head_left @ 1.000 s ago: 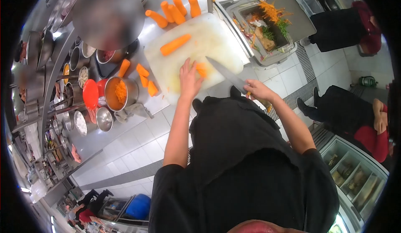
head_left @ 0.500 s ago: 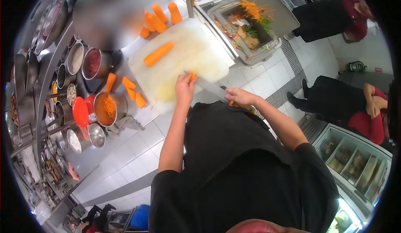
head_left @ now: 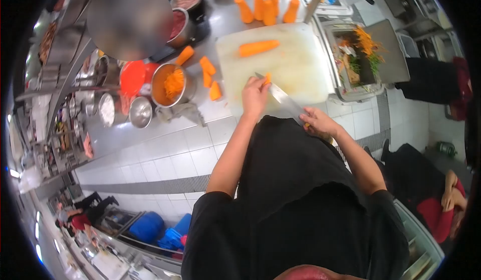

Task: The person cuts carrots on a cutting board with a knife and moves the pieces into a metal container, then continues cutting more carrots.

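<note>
Two bare hands worked near the middle of the frame. The right hand [head_left: 319, 120] had its grip closed around the handle end of one knife [head_left: 284, 99], whose blade slanted up and left over the cutting board [head_left: 300, 72]. The left hand [head_left: 255, 94] pinched one small orange piece [head_left: 267, 78] in its grip, fingers pressed together, next to the blade near its tip. Farther up the board lay one whole peeled carrot [head_left: 259, 48], on its side.

Left of the board, on the metal desk [head_left: 213, 113], were four carrot chunks [head_left: 215, 90]. Past them, toward the left of the frame, stood one pot [head_left: 188, 90] with orange shreds [head_left: 174, 83] in it, one crumpled cloth [head_left: 183, 113], one small steel bowl [head_left: 141, 112] and a red round thing [head_left: 133, 78].

Beyond the board's top edge, five more peeled carrots [head_left: 269, 13] were grouped, four close together and one slightly apart. At upper right, one bin [head_left: 350, 93] held scraps. Two people [head_left: 433, 82] showed along the right side.
</note>
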Tool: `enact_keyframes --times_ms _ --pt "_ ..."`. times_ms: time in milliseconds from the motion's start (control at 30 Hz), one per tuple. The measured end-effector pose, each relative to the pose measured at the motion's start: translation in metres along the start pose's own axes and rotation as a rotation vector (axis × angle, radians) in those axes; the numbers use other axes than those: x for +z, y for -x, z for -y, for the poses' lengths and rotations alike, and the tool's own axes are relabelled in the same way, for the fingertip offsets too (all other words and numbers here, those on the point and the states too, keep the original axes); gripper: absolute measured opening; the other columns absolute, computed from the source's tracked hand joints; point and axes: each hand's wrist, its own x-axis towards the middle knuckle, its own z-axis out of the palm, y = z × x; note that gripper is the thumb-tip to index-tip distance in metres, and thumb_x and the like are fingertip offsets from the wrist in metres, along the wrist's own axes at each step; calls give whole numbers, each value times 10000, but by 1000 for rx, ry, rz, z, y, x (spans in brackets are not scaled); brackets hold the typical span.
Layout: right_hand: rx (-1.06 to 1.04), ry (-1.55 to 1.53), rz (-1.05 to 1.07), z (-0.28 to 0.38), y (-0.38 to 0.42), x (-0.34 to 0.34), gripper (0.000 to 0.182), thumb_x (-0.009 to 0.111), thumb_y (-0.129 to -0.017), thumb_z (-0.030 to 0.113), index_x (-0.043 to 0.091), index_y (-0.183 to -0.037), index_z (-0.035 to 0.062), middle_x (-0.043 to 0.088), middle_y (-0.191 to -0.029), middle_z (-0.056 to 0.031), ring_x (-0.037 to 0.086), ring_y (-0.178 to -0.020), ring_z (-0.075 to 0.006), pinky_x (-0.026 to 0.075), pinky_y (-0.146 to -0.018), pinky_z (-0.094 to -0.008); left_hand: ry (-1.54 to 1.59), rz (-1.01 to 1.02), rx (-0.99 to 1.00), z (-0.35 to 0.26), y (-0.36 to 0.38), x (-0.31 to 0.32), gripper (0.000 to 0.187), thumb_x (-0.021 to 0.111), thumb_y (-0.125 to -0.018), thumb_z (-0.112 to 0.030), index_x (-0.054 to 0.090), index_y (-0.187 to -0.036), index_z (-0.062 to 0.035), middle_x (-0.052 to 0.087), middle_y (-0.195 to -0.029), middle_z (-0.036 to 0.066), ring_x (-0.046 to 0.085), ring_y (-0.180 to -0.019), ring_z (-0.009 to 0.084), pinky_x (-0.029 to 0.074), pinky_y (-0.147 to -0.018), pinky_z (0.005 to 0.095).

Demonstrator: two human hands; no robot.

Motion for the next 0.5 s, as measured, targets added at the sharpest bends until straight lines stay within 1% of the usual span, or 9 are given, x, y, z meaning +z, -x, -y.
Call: enact_keyframes --times_ms 100,167,233,300,367,400,433,467,500 --pt "-62 152 97 74 -29 24 271 540 -1092 261 584 -1236 35 603 -760 -13 528 -572 -87 450 -531 -263 -142 -142 48 1 -19 -80 214 800 -849 -77 774 -1048 -1 686 -910 137 668 -758 278 528 -701 363" --pt "-158 253 144 114 -62 53 302 517 -1090 263 578 -1245 12 628 -768 -34 570 -585 -112 489 -542 -287 -220 -275 83 11 -31 -136 195 814 -859 -72 788 -1038 4 693 -868 105 656 -683 192 526 -648 321" --pt "-216 333 180 150 -87 80 313 510 -1084 255 573 -1251 -2 647 -776 -60 610 -606 -144 524 -573 -315 -229 -290 -2 48 -43 -184 199 818 -867 -94 784 -1030 14 699 -858 111 660 -683 180 524 -637 320" --pt "-224 378 190 176 -92 93 318 510 -1081 252 570 -1255 -7 660 -788 -79 632 -624 -165 541 -595 -332 -285 -368 24 69 -57 -223 213 822 -865 -127 777 -1003 29 707 -852 145 686 -692 226 537 -658 346" --pt "-192 561 151 187 -84 96 290 523 -1067 242 584 -1214 0 670 -793 -115 641 -626 -213 552 -641 -373 -593 -234 -77 87 -66 -254 219 789 -847 -129 768 -984 41 716 -887 197 690 -818 359 539 -763 417" --pt "-227 607 99 184 -73 91 254 541 -1043 230 595 -1152 7 687 -811 -178 662 -661 -322 547 -693 -447 -692 -217 -1 101 -67 -264 208 779 -845 -129 762 -959 44 714 -893 202 682 -835 379 536 -782 433" --pt "-328 676 -12 166 -68 81 241 551 -1030 228 596 -1125 11 687 -812 -201 665 -697 -370 536 -705 -479 -787 -205 77 112 -68 -270 199 769 -844 -129 756 -933 48 712 -900 207 674 -853 398 532 -801 449" --pt "-426 749 -123 144 -60 67 229 562 -1017 226 597 -1098 15 687 -812 -224 668 -734 -418 525 -718 -511 -726 -229 99 119 -71 -273 188 765 -841 -118 745 -919 52 705 -894 207 670 -853 402 529 -795 463" --pt "-392 729 -232 131 -41 55 218 569 -1009 226 590 -1070 17 684 -805 -230 665 -766 -442 518 -723 -531 -666 -252 116 121 -72 -274 178 761 -839 -107 735 -906 56 697 -889 208 665 -852 405 526 -790 478"
